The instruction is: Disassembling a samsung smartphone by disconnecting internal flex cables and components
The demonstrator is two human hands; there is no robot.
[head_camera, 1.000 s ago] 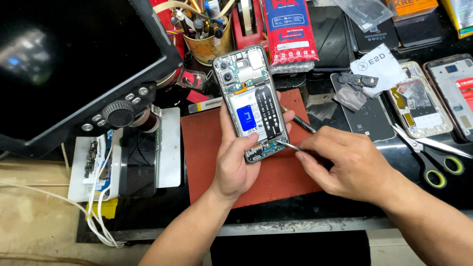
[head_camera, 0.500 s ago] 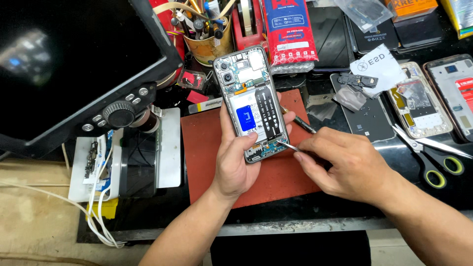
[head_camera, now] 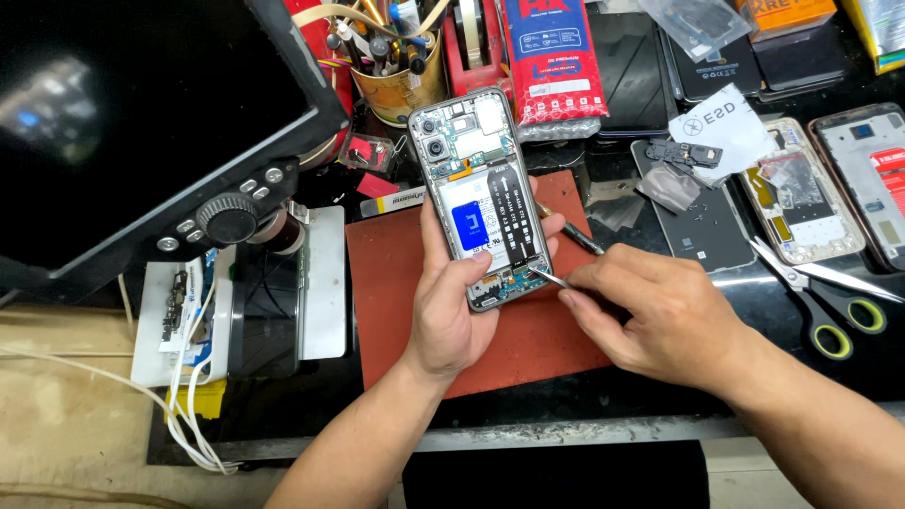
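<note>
Left hand: the left hand (head_camera: 451, 311) grips an opened phone (head_camera: 483, 193) from below, thumb on its face, fingers curled round the far edge, clamped on it.
Right hand: the right hand (head_camera: 660, 316) has its fingers pinched together on thin metal tweezers (head_camera: 545, 276), whose tip touches the lower end of the phone.
Phone: back cover off, battery and circuit boards showing; tilted upright above the red mat, near the middle of the bench.
Mat: a red mat (head_camera: 396, 273) lies under both hands on a black bench top (head_camera: 848, 377).
Left side: a white stand (head_camera: 320, 283) with white cables (head_camera: 189, 415) sits beneath a large dark monitor (head_camera: 141, 113) with knobs.
Right side: scissors (head_camera: 820, 302) with black handles lie near two other opened phones (head_camera: 801, 203).
Cup: a tan cup (head_camera: 401, 85) behind the phone is packed with tools and brushes.
Far edge: a red packet (head_camera: 547, 57) leans just beside the cup; dark phone cases (head_camera: 716, 57) are stacked further right.
</note>
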